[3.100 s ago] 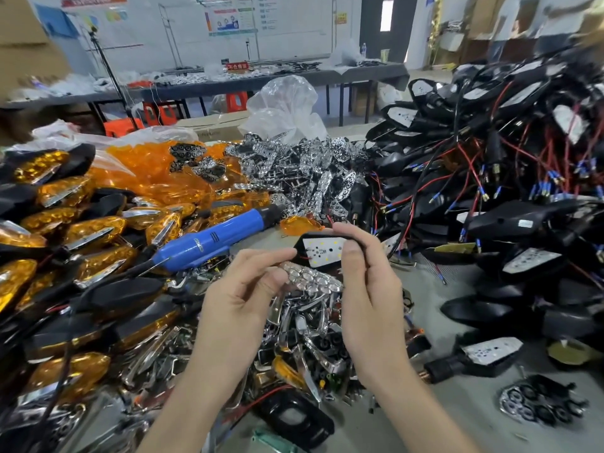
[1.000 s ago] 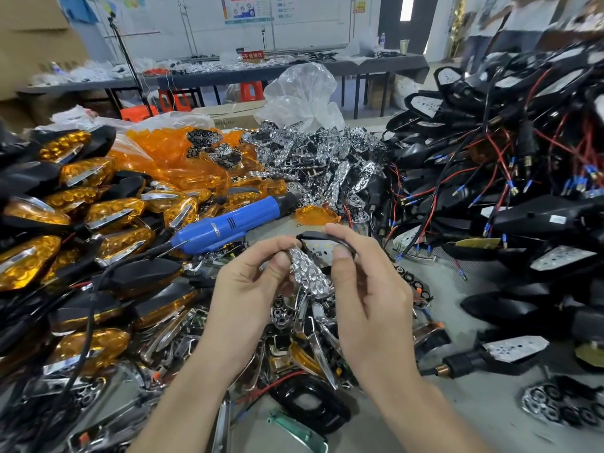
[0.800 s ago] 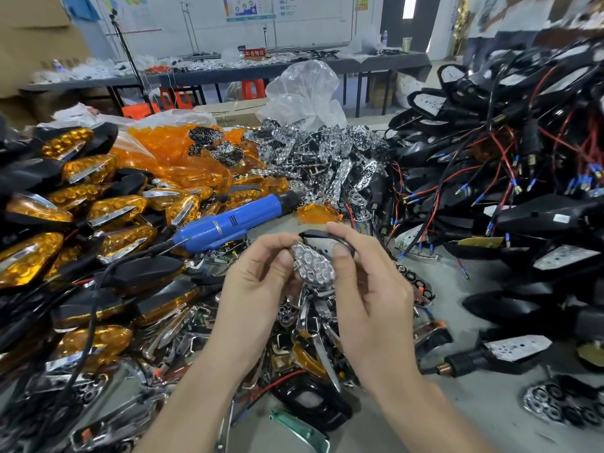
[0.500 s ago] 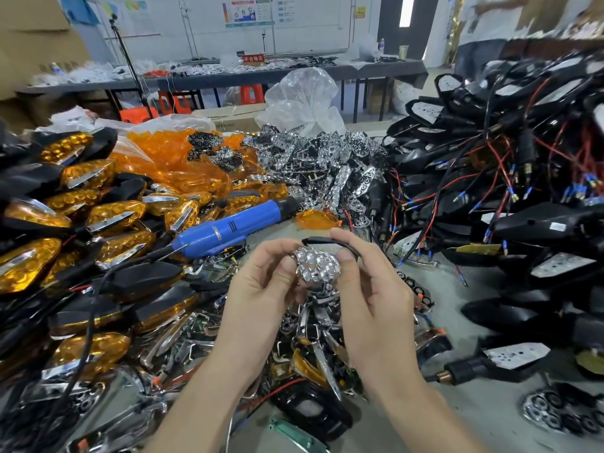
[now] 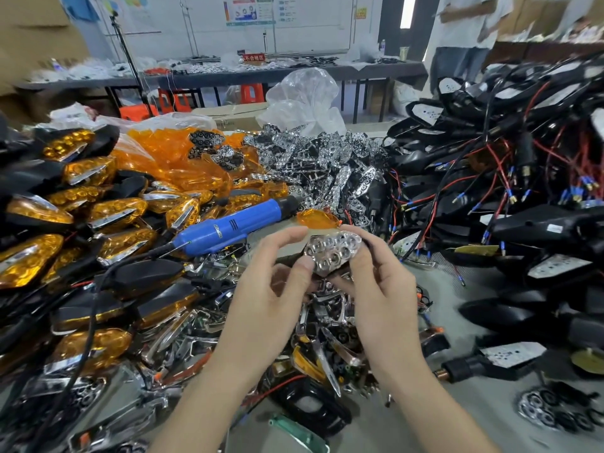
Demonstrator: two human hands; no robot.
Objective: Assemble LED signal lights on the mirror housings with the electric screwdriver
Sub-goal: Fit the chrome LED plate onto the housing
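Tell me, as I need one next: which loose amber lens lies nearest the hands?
The lone amber lens at the blue screwdriver's tip, just past the fingertips; the heap sits farther back.

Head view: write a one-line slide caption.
Left hand and right hand hold a chrome reflector; blue electric screwdriver lies behind them.
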